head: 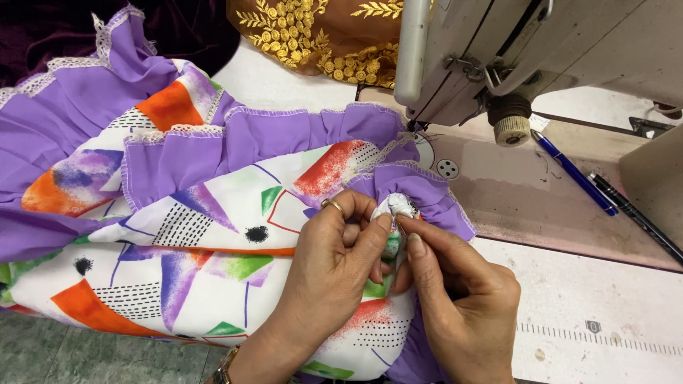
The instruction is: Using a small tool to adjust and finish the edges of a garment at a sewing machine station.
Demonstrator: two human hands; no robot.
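A white garment [213, 235] printed with orange, green and purple shapes, edged with a gathered purple frill [284, 135], lies across the sewing table. My left hand [331, 263], with a ring on one finger, and my right hand [462, 299] meet at the garment's near right corner. Both pinch a small bunched fold of the printed cloth [397, 208] between thumbs and fingertips, just in front of the frill. The sewing machine's needle area [416, 128] stands a short way beyond the fold, with the frill's edge reaching up to it.
The grey sewing machine head [541, 50] fills the top right, over its pinkish bed [541, 206]. A blue pen [573, 173] and a black pen [637, 217] lie on the bed at right. Brown cloth with gold embroidery [313, 35] sits at the back. A ruler strip [597, 338] marks the table.
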